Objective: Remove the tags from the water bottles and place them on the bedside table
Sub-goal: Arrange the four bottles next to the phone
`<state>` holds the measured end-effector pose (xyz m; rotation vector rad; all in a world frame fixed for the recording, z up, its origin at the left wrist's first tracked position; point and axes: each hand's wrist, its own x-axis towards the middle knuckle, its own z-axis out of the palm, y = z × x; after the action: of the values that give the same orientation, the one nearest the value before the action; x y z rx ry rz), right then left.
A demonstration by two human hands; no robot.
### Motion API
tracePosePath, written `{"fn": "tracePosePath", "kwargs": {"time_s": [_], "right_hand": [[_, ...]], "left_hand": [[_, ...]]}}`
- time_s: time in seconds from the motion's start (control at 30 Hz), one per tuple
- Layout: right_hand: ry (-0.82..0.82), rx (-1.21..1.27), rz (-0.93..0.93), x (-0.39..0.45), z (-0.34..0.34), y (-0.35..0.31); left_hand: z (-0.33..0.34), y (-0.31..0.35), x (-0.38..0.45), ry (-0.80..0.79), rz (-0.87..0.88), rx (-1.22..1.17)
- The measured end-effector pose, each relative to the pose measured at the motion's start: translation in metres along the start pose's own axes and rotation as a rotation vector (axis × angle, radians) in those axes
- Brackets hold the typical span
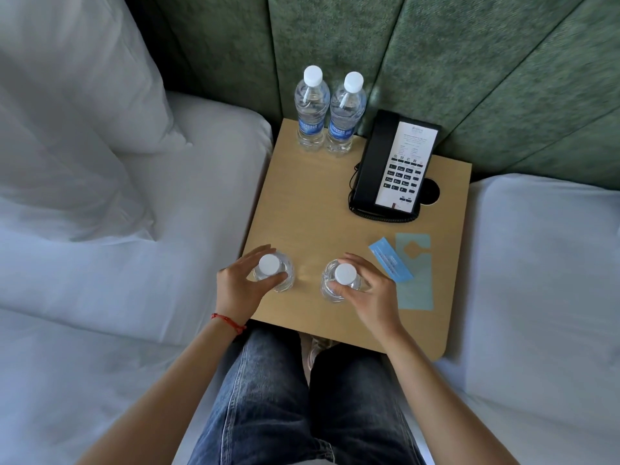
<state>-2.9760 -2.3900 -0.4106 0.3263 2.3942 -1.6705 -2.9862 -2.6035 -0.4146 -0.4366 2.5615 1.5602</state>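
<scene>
Light wooden bedside table (302, 203) stands between two white beds, against a green padded headboard (436, 62).

Left hand (240, 283): fingers curled round the near-left clear plastic water bottle with white cap (269, 264), upright on the table's near edge. Right hand (369, 290): fingers curled round the near-right clear water bottle with white cap (345, 274), also upright, apart from the first.

Two more clear, blue-labelled water bottles (312, 109) (347, 112) stand side by side at the far edge, touching or nearly so.

Tags: small blue paper tag (391, 263) lies flat just right of the right hand, overlapping a pale teal card tag (414, 293) on the table.

Black desk telephone (392, 166) sits far right.

Red string bracelet (228, 322) on left wrist
</scene>
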Motion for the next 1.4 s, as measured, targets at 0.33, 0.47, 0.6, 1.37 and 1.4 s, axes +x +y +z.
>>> {"fn": "tracePosePath", "kwargs": {"time_s": [0.33,0.47,0.6,1.37,1.4], "right_hand": [[0.098,0.054,-0.022,0.047,0.009,-0.02],[0.153,0.118,0.012,0.079,0.01,-0.03],[0.198,0.126,-0.01,0.116,0.011,-0.042],[0.213,0.114,0.013,0.213,0.011,-0.057],[0.2,0.108,0.016,0.213,0.01,-0.057]], "left_hand": [[0.002,0.024,0.058,0.005,-0.049,-0.052],[0.006,0.04,0.098,-0.038,0.015,-0.08],[0.015,0.053,0.14,-0.062,0.074,-0.082],[0.03,0.068,0.233,-0.141,0.204,-0.069],[0.029,0.067,0.232,-0.153,0.208,-0.063]]}}
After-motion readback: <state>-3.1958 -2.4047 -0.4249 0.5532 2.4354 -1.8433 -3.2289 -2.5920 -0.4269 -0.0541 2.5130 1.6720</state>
